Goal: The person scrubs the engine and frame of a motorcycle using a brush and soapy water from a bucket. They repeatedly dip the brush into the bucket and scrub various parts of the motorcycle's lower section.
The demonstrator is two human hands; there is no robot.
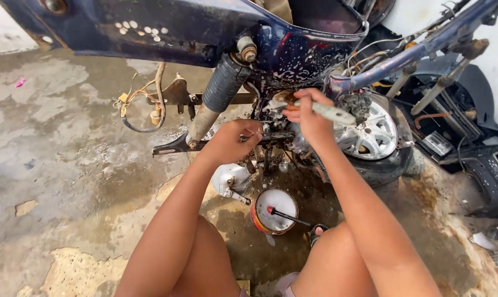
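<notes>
Scrubbing engine [282, 137] w/ brush [328, 113] gripped in right hand [309, 118]; left hand [232, 140] clenched on frame beside it; suds on, grime left.

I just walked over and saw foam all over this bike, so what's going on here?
A person crouches on wet concrete beside a stripped dark blue motorbike flecked with suds. Their right hand holds a pale-handled brush against the greasy parts near the rear wheel. Their left hand grips a part of the frame beside it. Below, between their knees, a small can of white liquid stands on the ground with a red-tipped tool in it.
</notes>
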